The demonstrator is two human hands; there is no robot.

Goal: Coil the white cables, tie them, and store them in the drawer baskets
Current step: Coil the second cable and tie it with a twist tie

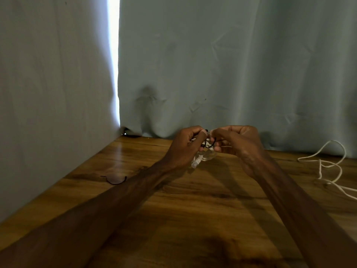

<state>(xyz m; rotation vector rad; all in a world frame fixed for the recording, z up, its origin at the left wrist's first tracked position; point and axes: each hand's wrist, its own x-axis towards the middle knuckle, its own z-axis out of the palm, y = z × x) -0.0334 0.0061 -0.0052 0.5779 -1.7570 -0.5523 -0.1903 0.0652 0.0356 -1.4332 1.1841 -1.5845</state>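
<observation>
Wooden table (pixel 193 209) before a grey-blue curtain (pixel 212 64), head view: the left hand (pixel 185 146) grips a coiled white cable (pixel 199 159) just above the tabletop, and the right hand (pixel 235 142) pinches a black tie (pixel 208 145) at the coil. Well left of the coil lies a spare tie (pixel 116 180); well right of it, a loose white cable (pixel 328 167).

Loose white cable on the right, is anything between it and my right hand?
Nothing visible: only wooden table surface lies between the right hand and the loose white cable. That hand is occupied, though, pinching the black tie on the coiled cable.
</observation>
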